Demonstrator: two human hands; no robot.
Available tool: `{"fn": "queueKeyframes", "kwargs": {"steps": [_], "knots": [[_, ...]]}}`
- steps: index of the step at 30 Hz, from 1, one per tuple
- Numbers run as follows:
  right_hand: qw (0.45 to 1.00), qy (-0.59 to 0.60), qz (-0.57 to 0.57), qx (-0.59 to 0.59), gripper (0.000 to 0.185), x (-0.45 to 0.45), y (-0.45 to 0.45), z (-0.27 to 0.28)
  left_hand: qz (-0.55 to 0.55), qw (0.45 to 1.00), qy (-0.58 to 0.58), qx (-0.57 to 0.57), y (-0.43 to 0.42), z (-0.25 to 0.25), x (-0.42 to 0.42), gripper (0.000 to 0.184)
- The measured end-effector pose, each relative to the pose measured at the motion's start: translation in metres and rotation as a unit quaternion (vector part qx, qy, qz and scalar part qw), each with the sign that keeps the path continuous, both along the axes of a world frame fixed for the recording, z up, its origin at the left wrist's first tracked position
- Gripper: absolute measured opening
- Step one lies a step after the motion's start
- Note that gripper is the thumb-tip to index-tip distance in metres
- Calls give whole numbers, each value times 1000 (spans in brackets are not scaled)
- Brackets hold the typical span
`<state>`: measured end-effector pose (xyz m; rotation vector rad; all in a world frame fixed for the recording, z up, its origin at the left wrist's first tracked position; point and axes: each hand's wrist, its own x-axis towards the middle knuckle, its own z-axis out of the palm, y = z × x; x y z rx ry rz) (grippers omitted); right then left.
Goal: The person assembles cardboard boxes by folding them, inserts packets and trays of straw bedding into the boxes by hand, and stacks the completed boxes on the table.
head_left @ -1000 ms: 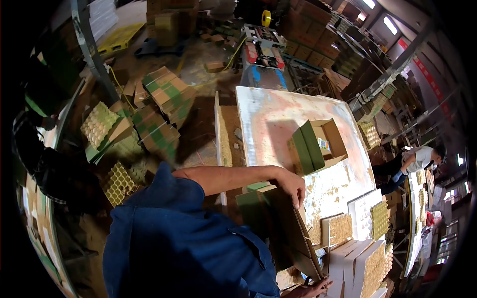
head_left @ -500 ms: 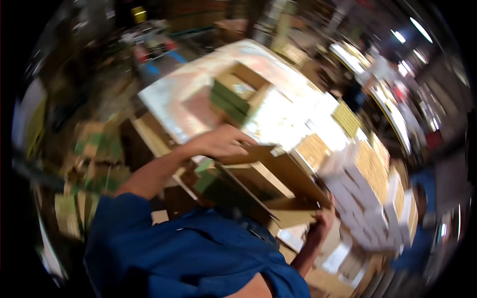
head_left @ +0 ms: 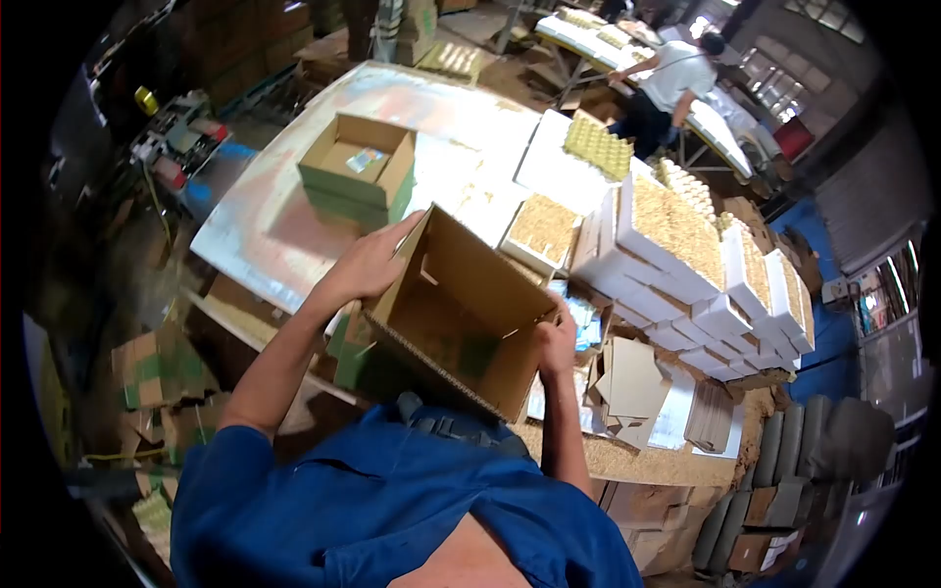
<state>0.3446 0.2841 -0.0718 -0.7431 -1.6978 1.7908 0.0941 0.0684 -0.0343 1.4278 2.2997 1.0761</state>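
“Fingers of the left hand (head_left: 377,260) are clamped on the left edge of an open cardboard carton (head_left: 466,304); those of the right hand (head_left: 557,343) are clamped on its right edge, near the rim.”

“Where is that carton, in the head view?”

“Just in front of the blue shirt (head_left: 412,500), at the near edge of the tabletop (head_left: 456,137), mouth upward.”

“What differs from a second ago?”

“Then it was tilted, edge-on to the camera, with the right hand low at its end. Now its bare brown inside shows, walls spread apart. The view has swung round too, so more of the foam boxes can be seen.”

“How many cartons on the go?”

“Two open ones: the one in hand, and a green-sided carton (head_left: 338,191) on the tabletop, as earlier, with one coloured card (head_left: 365,160) inside.”

“And the rest?”

“One single foam box (head_left: 542,230) topped with tan shavings. Beside it, a stack of white foam boxes (head_left: 642,260): three shavings-covered tops, the total too crowded to count. One yellow-green egg tray (head_left: 598,145) on one white slab (head_left: 544,157). One pile of brown cardboard sheets (head_left: 711,416). One other person (head_left: 676,78) in a white top, well beyond.”
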Motion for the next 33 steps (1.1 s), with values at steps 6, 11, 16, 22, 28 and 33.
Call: {"fn": "queueKeyframes", "kwargs": {"steps": [6,11,16,22,28,33], "knots": [[996,47,71,-39,75,3,21,17,-15,992,-121,20,-3,5,-2,72],[999,2,32,-37,76,-3,19,24,-45,987,-155,19,-8,11,-4,80],[998,28,-44,-22,36,-21,3,17,-72,994,-82,28,-3,10,2,70],[968,63,-195,145,54,-54,-31,-1,-188,969,85,-137,5,17,32,60],[1000,25,12,5,49,-25,35,-95,-377,907,-113,-148,-20,9,11,75],[995,73,55,-47,44,-36,16,-63,-327,928,-77,-161,-27,21,34,55]]}}
